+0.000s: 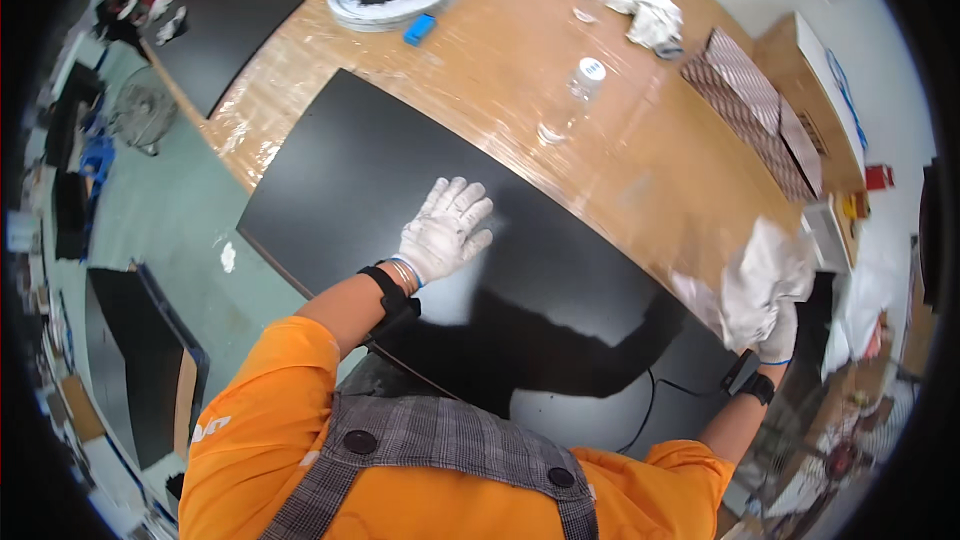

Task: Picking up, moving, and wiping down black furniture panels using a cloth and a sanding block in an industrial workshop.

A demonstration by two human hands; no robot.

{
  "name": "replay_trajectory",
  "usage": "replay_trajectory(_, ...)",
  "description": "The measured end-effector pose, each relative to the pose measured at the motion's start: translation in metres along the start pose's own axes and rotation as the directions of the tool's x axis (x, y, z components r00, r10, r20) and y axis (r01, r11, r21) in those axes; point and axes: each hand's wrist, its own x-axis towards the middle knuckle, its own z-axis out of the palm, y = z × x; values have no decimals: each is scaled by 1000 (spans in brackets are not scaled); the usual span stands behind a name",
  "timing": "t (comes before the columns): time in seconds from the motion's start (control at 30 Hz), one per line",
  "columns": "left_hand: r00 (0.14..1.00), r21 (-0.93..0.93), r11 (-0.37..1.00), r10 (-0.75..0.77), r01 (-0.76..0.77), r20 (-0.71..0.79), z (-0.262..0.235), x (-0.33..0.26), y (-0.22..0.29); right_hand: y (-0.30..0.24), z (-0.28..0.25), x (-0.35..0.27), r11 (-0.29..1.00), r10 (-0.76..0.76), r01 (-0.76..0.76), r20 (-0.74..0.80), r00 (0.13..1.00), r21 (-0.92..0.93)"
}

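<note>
While the left hand (444,230) splays empty on a black panel (350,165), the right hand (778,336) clutches white cloth (765,275). The panel overhangs the table's (530,30) near edge.

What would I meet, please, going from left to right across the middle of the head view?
Floor fan → left hand in a white glove, fingers spread → nearer clear bottle with a white cap → white cloth held in the right hand → small red object.
</note>
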Motion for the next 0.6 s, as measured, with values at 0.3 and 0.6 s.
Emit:
replay_trajectory(0.3, 986, -134, 986, 119, -103, 118, -10, -6, -14, 144, 280, -96, 50, -389, -275, -272, 880, -960)
replay_trajectory(0.6, 937, 14, 937, -349, 349, -11, -119, -161, -166, 208, 558, -116, -304, -2, 647, 680, 734, -699)
